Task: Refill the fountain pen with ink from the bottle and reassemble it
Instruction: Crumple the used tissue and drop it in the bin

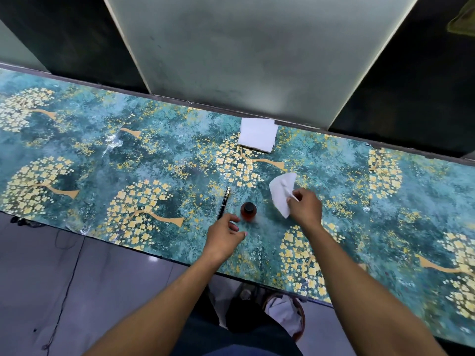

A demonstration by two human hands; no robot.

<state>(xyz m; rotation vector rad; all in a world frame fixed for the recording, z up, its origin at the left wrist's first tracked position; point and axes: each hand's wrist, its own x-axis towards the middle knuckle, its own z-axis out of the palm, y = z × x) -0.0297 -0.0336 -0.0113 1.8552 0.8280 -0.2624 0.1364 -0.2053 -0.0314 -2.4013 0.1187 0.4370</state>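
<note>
A black fountain pen (224, 203) with gold trim lies capped on the patterned table, pointing away from me. Just right of it stands a small ink bottle (248, 211) with a black cap and reddish-brown body. My left hand (226, 233) hovers just in front of the pen's near end and the bottle, fingers loosely curled and apart, holding nothing. My right hand (304, 205) is to the right of the bottle, pinching a crumpled white tissue (281, 195) that hangs above the table.
A stack of folded white tissues (257, 134) lies at the table's far edge (180, 97), against a pale partition panel. A waste bin (289, 314) with crumpled paper stands on the floor under the near edge. Cables run over the floor at left.
</note>
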